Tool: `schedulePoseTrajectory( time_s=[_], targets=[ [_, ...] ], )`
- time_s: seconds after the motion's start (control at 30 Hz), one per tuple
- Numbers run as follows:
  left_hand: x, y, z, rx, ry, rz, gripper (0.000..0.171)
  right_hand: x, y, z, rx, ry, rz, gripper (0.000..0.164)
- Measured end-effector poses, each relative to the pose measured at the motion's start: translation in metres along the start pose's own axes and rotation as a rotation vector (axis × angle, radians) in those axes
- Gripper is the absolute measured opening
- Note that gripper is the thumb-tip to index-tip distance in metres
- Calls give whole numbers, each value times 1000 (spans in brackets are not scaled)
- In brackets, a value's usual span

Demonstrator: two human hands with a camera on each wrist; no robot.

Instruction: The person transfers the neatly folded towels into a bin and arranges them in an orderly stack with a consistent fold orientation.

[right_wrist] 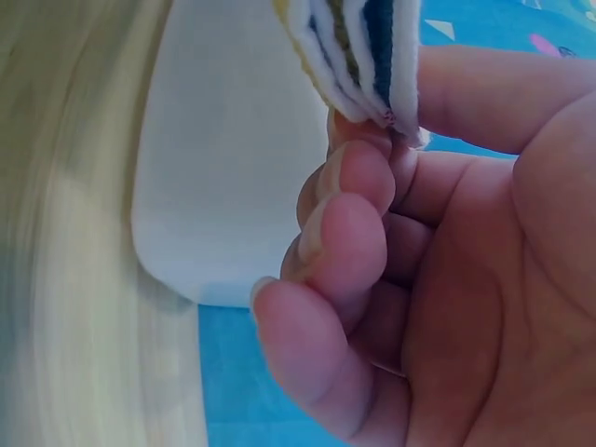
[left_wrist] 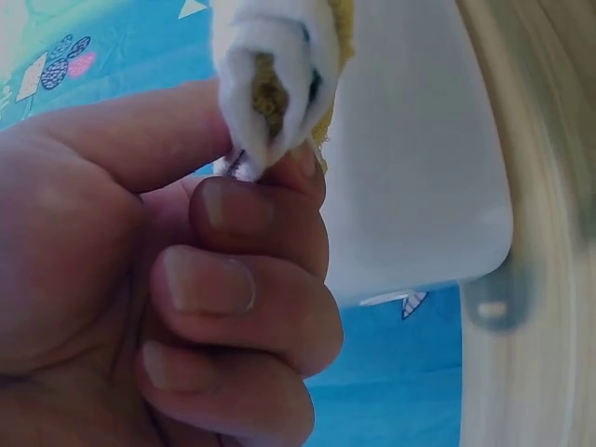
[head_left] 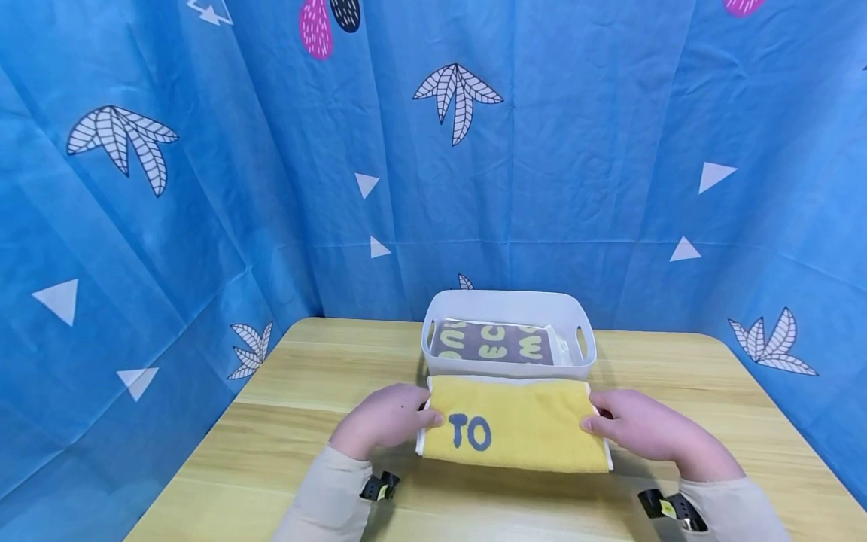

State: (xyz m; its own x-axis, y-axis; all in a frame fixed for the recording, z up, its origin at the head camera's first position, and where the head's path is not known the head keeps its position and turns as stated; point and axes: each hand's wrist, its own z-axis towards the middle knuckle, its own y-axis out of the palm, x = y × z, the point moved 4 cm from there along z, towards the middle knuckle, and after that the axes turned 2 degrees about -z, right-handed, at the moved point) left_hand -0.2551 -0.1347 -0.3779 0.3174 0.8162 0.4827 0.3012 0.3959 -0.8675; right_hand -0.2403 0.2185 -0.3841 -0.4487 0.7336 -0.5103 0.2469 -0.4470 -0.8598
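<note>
A folded yellow towel [head_left: 528,425] with white edging and the grey letters "TO" hangs just in front of a white basket [head_left: 515,369]. My left hand [head_left: 389,418] pinches its left edge between thumb and fingers, and my right hand [head_left: 640,425] pinches the right edge. Both wrist views show the towel's stacked layers, with white hems, at the fingertips. Inside the basket lies a folded grey-purple towel [head_left: 511,342] with yellow-green letters. The basket's white outer wall also shows behind each hand in the wrist views.
The basket stands near the back of a light wooden table [head_left: 339,354]. Its side walls have oval handle holes. A blue patterned curtain [head_left: 576,188] hangs behind the table and on both sides. Dark bands [head_left: 379,486] are on both wrists.
</note>
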Motion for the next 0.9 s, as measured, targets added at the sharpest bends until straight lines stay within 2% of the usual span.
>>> schedulePoseTrajectory(
  time_s=[0.33,0.6,0.77,0.9],
  targets=[
    [2,-10,-3,22,60,-8,25,-5,-8,-3,45,-12,9,30],
    [0,-16,-3,43,75,-93,24,-5,-15,-4,65,12,39,20],
    [0,-21,-4,102,100,-94,24,-7,-16,-2,143,23,42,23],
    [-1,-25,-4,162,86,-146,22,-10,-18,-1,241,29,47,29]
  ],
)
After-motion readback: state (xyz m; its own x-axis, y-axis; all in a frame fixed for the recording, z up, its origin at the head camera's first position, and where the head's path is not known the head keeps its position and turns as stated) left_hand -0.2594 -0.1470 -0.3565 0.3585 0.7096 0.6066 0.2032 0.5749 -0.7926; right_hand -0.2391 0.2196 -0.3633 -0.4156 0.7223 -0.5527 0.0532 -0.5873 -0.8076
